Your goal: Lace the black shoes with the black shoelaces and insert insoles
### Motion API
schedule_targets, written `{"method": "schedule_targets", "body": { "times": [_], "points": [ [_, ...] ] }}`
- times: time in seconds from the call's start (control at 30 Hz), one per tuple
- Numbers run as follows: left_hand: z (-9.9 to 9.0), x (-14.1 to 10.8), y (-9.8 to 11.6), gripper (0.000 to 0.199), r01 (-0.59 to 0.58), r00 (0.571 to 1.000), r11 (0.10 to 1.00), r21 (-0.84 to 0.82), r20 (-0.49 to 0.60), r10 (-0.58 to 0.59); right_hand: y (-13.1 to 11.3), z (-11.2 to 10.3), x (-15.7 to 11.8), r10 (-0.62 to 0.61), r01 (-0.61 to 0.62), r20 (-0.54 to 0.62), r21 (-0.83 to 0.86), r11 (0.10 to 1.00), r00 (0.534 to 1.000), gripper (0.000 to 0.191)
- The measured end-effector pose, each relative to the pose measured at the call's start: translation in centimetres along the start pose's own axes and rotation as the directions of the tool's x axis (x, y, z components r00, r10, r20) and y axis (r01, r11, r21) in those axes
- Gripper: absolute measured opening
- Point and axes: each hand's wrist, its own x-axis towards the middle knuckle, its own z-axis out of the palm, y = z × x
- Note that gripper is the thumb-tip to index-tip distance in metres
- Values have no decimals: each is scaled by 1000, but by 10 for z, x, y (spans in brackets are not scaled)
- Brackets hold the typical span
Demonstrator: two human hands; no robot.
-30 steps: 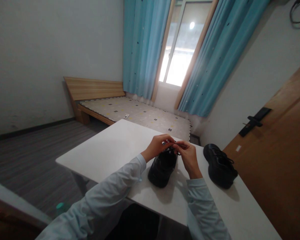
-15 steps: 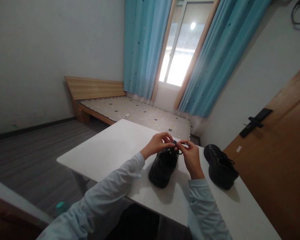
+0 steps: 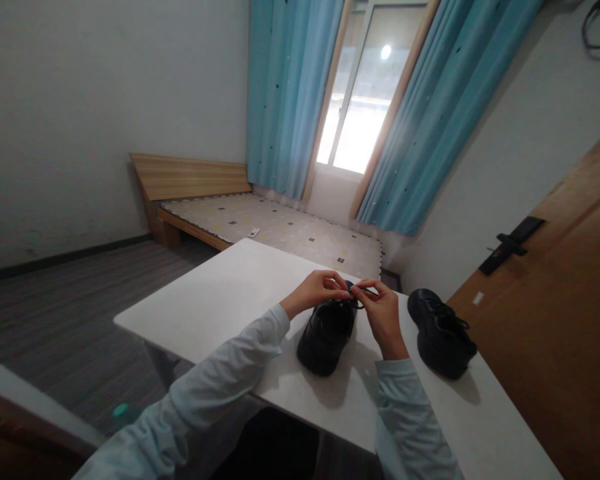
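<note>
A black lace-up shoe (image 3: 325,337) stands on the white table (image 3: 205,300), its heel end toward me. Over its front end, my left hand (image 3: 323,287) pinches the black shoelace from the left. My right hand (image 3: 379,307) is closed on the lace from the right, fingertips close to those of the left. A dark loop of lace hangs under the right fingers. The fingertips hide part of the laces. To the right, a second black shoe (image 3: 443,337) rests near the table's right edge, touched by neither hand.
Beyond the table is a bed with a patterned mattress (image 3: 280,223), a small white object (image 3: 253,233) lying on it. Blue curtains (image 3: 295,93) flank the window. A wooden door (image 3: 555,320) stands close on the right. A green-topped object (image 3: 121,410) is at lower left.
Both hands have shifted very slightly at the laces, the left one a little lower. Neither shoe has moved.
</note>
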Motion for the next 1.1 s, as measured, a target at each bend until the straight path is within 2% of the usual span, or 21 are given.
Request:
{"method": "schedule_targets", "body": {
  "times": [0.1,0.2,0.33,0.43,0.57,0.8,1.0,1.1],
  "points": [
    [-1,0,-2,34,16,999,1000,-2,35,-16,1,1,0,-28,28,18,17,999,999,24],
    [-3,1,-5,29,-25,999,985,171,36,19,0,2,-1,-69,69,35,3,998,997,20],
    [-3,2,-4,18,-144,985,877,459,-16,170,-1,2,-1,-125,127,39,-70,989,991,17],
    [-2,1,0,18,-218,955,792,570,-43,294,0,0,0,-134,135,18,-97,986,991,17],
    [2,-1,3,16,-269,940,767,583,-14,340,2,-2,3,-84,86,28,-68,994,996,21],
    [3,-1,0,8,-265,937,762,591,-28,348,4,-1,3,39,-41,39,52,998,998,30],
    [-1,-2,7,16,-270,936,815,513,-59,348,3,-3,3,79,-83,59,71,994,995,31],
    [-4,-3,10,14,-250,943,844,474,-76,323,5,-5,3,74,-81,87,82,993,994,30]
  ]
}}
